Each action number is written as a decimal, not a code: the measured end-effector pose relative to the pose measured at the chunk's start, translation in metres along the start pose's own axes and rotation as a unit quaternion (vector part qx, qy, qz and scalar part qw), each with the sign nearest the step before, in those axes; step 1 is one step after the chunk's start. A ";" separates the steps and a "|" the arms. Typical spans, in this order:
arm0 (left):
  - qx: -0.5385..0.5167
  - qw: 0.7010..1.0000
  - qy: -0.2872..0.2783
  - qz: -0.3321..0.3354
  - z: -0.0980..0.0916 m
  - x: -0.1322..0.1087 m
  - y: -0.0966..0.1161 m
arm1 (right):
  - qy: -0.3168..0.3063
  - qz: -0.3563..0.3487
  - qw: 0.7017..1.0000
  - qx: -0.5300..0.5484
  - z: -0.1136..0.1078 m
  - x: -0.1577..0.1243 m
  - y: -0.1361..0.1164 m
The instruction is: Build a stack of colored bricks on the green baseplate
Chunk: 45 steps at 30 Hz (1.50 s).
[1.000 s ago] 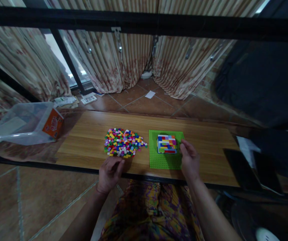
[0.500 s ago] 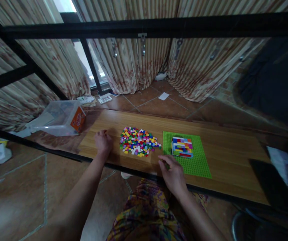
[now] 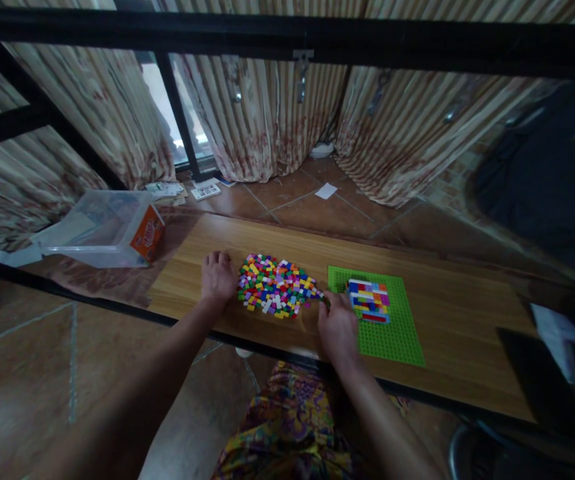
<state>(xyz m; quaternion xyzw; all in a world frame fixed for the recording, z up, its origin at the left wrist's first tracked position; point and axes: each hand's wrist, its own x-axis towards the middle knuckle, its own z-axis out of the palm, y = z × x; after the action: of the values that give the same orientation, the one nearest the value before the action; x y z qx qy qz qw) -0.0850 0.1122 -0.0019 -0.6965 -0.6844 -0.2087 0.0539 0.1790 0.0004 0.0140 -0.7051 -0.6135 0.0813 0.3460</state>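
Observation:
A loose pile of small toy bricks in many colours lies on the wooden table. My left hand rests palm down beside the pile's left edge, fingers apart and holding nothing. At the pile's narrow right tip, my right hand has its thumb and fingers pinched together on a small toy brick; the fingers largely hide it. Just right of that hand lies a green baseplate. On it stands a block built of coloured brick rows, with a red piece along its near side.
The wooden table has a dark front edge. A clear plastic box with an orange label sits beyond its left end. A black flat object and white paper are at the right. A black metal bar crosses above.
My right hand has moved up to the pile's right tip and its fingers have closed there. My left hand has shifted right, nearer the pile, its fingers uncurled onto the table.

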 end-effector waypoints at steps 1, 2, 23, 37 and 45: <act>-0.001 1.000 -0.006 0.004 -0.001 0.000 0.001 | -0.006 0.000 1.000 -0.005 0.001 0.001 -0.001; -0.005 1.000 -0.013 0.006 -0.002 0.001 0.003 | -0.012 -0.002 1.000 -0.007 0.003 0.001 -0.002; -0.018 0.999 -0.023 -0.018 -0.007 0.000 0.008 | -0.060 0.038 0.987 0.144 0.012 0.038 0.001; 0.003 1.000 -0.013 -0.008 -0.004 0.001 0.005 | -0.162 0.319 0.620 0.699 -0.016 0.007 -0.012; 0.001 1.000 -0.012 -0.015 -0.003 0.001 0.004 | -0.161 0.311 0.597 0.722 -0.021 0.004 -0.016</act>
<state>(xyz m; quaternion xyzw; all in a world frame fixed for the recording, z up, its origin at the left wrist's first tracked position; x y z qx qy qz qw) -0.0821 0.1121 0.0018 -0.6887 -0.6954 -0.2008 0.0431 0.1788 -0.0037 0.0403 -0.3486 -0.1441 0.7122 0.5920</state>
